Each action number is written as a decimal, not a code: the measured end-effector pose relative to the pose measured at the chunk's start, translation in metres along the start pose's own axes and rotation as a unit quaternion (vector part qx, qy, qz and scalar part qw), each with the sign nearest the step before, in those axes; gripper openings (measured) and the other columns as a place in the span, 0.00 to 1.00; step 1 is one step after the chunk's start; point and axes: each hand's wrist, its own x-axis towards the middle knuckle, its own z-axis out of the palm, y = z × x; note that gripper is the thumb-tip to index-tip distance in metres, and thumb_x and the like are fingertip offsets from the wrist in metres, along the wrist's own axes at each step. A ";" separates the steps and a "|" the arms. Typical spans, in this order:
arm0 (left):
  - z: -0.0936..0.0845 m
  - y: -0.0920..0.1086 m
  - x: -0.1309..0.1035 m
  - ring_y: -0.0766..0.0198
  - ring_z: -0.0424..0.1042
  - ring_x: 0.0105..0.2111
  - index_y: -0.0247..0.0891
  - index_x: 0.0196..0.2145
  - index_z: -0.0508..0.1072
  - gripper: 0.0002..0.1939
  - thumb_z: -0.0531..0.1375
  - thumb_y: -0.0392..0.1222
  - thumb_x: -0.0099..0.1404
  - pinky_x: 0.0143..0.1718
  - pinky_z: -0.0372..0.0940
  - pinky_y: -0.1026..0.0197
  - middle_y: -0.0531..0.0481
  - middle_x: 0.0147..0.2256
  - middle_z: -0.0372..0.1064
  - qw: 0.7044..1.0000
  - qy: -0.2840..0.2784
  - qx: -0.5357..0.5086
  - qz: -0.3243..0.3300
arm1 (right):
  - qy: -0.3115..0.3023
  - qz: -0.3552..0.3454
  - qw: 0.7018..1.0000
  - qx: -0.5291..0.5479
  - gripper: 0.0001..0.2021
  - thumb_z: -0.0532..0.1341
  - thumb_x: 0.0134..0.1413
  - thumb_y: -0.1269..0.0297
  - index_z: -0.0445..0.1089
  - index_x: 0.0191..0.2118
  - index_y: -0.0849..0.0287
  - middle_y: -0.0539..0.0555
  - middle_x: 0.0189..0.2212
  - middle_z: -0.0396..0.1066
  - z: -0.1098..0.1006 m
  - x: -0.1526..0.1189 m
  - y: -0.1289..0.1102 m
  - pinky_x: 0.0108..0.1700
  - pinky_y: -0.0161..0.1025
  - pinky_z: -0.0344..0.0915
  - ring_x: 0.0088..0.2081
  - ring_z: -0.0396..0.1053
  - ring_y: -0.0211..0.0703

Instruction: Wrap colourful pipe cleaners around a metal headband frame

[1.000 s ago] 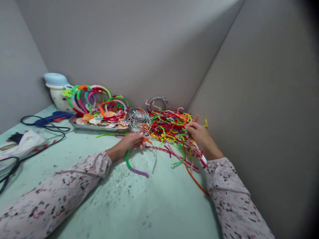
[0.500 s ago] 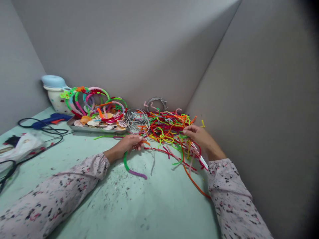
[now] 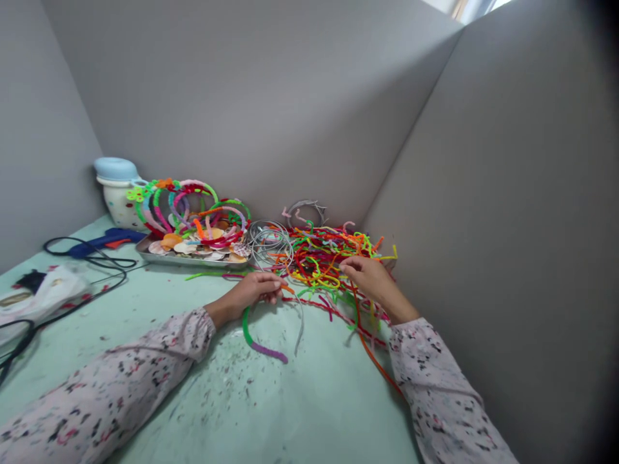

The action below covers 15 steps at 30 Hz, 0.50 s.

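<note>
My left hand (image 3: 256,288) is closed around a wire wrapped in pipe cleaner (image 3: 264,350). Its green and purple end curves down below the palm, while an orange wrapped part and a bare silver end (image 3: 300,322) stick out past the fingertips. My right hand (image 3: 370,281) is over the front of a tangled pile of colourful pipe cleaners (image 3: 319,248), with thumb and forefinger pinched together. What lies between those fingertips is too small to make out. A long orange pipe cleaner (image 3: 380,367) runs from under this hand toward the right sleeve.
Wrapped hoops (image 3: 207,187) stand on a metal tray (image 3: 193,260) of seashells. Beside it lie coils of silver wire (image 3: 269,241). Farther left are a blue glue gun (image 3: 104,241) with black cord, a lidded container (image 3: 120,200) and a plastic bag (image 3: 58,290). Grey panels enclose the table.
My right hand has shifted left and slightly toward me across the pile. The left hand keeps its hold on the wrapped wire. The camera view has tilted up a little.
</note>
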 end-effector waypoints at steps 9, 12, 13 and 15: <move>-0.005 -0.002 0.004 0.70 0.66 0.23 0.31 0.37 0.74 0.15 0.63 0.45 0.56 0.26 0.58 0.66 0.47 0.28 0.72 1.000 -0.004 0.014 0.005 | 0.065 -0.051 0.996 -0.035 0.13 0.54 0.56 0.65 0.74 0.42 0.59 0.55 0.42 0.75 0.035 0.080 -0.011 0.47 0.38 0.61 0.43 0.69 0.43; -0.007 -0.004 0.006 0.70 0.67 0.23 0.31 0.38 0.74 0.15 0.63 0.45 0.56 0.27 0.59 0.66 0.48 0.29 0.72 1.000 -0.011 0.014 0.009 | 0.086 -0.052 0.994 -0.042 0.15 0.52 0.58 0.65 0.73 0.44 0.60 0.57 0.44 0.73 0.038 0.104 -0.014 0.50 0.39 0.60 0.46 0.68 0.44; -0.008 -0.005 0.006 0.70 0.67 0.23 0.32 0.38 0.74 0.15 0.63 0.45 0.56 0.27 0.58 0.66 0.48 0.29 0.72 1.000 -0.013 0.015 0.012 | 0.084 -0.052 0.994 -0.045 0.14 0.52 0.58 0.66 0.74 0.43 0.60 0.57 0.43 0.74 0.040 0.111 -0.015 0.50 0.40 0.60 0.46 0.68 0.45; -0.010 -0.008 0.007 0.70 0.67 0.23 0.32 0.38 0.74 0.15 0.62 0.45 0.57 0.26 0.58 0.66 0.47 0.29 0.72 1.000 -0.014 0.020 0.017 | 0.070 -0.052 0.995 -0.047 0.13 0.54 0.56 0.66 0.76 0.40 0.59 0.58 0.42 0.75 0.045 0.122 -0.017 0.51 0.41 0.59 0.45 0.68 0.47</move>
